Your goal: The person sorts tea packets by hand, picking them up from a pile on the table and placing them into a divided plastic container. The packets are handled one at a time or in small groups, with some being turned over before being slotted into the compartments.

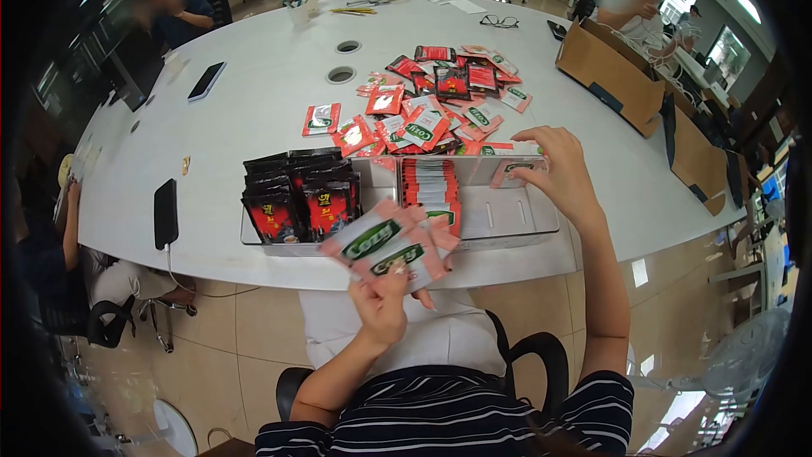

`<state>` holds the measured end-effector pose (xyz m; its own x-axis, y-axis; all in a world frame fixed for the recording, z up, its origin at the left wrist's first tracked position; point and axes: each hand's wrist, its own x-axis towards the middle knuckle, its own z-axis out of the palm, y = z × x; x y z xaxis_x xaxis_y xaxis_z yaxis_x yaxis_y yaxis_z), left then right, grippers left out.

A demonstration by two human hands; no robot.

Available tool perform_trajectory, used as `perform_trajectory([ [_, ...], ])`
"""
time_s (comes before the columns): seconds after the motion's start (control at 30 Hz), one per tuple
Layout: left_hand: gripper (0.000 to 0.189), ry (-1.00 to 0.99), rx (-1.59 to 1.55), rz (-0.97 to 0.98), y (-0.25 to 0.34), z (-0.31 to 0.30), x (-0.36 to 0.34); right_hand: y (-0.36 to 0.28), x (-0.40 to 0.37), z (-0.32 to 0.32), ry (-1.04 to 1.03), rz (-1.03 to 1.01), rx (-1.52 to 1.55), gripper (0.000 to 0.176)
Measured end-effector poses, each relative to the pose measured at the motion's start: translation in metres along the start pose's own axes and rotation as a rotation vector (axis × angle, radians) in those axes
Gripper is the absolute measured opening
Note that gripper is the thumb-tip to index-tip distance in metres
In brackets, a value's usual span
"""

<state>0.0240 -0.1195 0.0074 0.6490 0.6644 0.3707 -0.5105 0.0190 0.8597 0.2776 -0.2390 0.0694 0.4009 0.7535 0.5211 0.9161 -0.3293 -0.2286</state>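
Observation:
My left hand (382, 309) is closed on several fanned-out Cozy packets (389, 245), held in front of the clear organizer box (524, 239). Black and red coffee packets (300, 203) stand in the box's left compartment. A row of pink and white packets (430, 190) fills part of the middle. My right hand (562, 171) is at the right compartment, thumb and fingers around the back wall, where a single Cozy packet (512, 172) stands against it. Behind the box lies a loose pile of Cozy and coffee packets (423, 123).
Two phones (167, 214) (207, 81) lie on the left of the white table (262, 110). Cardboard boxes (613, 76) stand at the right. Glasses (499, 22), a cup with pens (300, 13) and cable holes (341, 75) are farther back. Other people sit around the table.

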Motion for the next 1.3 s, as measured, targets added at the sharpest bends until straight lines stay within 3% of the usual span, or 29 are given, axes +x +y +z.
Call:
perform_trajectory([
  [0.07, 0.020, -0.109, -0.113, -0.142, -0.017, -0.009, -0.006, -0.022, -0.004, -0.007, 0.045, 0.028, 0.183, 0.033],
  [0.1, 0.016, -0.062, -0.162, -0.186, -0.015, -0.003, -0.007, -0.035, -0.006, -0.010, 0.067, 0.041, 0.270, 0.031],
  [0.2, 0.016, -0.125, -0.192, -0.235, -0.016, 0.000, -0.006, -0.070, -0.017, -0.016, 0.049, -0.056, 0.643, 0.025],
  [0.4, 0.013, -0.183, -0.098, -0.342, -0.023, 0.016, -0.017, -0.094, -0.017, -0.005, -0.111, -0.201, 0.628, 0.022],
  [0.43, 0.012, -0.197, -0.108, -0.366, -0.020, 0.016, -0.017, -0.092, -0.015, -0.001, -0.062, -0.232, 0.658, 0.018],
  [0.67, 0.017, -0.157, -0.017, -0.276, -0.032, 0.003, -0.020, -0.046, -0.024, -0.009, 0.425, 0.350, 0.985, 0.008],
  [0.77, 0.019, -0.115, -0.077, -0.199, -0.033, 0.008, -0.008, -0.020, -0.029, -0.007, 0.411, 0.364, 0.910, 0.008],
  [0.87, 0.021, -0.142, 0.068, -0.192, -0.045, 0.007, -0.003, -0.016, -0.026, -0.003, 0.359, 0.398, 0.682, 0.012],
  [0.97, 0.022, -0.190, 0.083, -0.127, -0.054, -0.001, -0.002, -0.002, -0.029, 0.001, 0.171, 0.209, 0.222, 0.017],
  [1.07, 0.026, -0.238, 0.051, -0.149, -0.055, -0.009, 0.000, 0.003, -0.028, 0.005, 0.178, 0.038, -0.068, 0.025],
  [1.17, 0.030, -0.224, -0.041, -0.196, -0.051, -0.008, 0.001, -0.002, -0.022, 0.001, 0.018, 0.141, -0.018, 0.036],
  [1.3, 0.030, -0.236, -0.021, -0.219, -0.049, -0.008, -0.001, -0.012, -0.011, -0.001, 0.026, 0.048, -0.066, 0.047],
])
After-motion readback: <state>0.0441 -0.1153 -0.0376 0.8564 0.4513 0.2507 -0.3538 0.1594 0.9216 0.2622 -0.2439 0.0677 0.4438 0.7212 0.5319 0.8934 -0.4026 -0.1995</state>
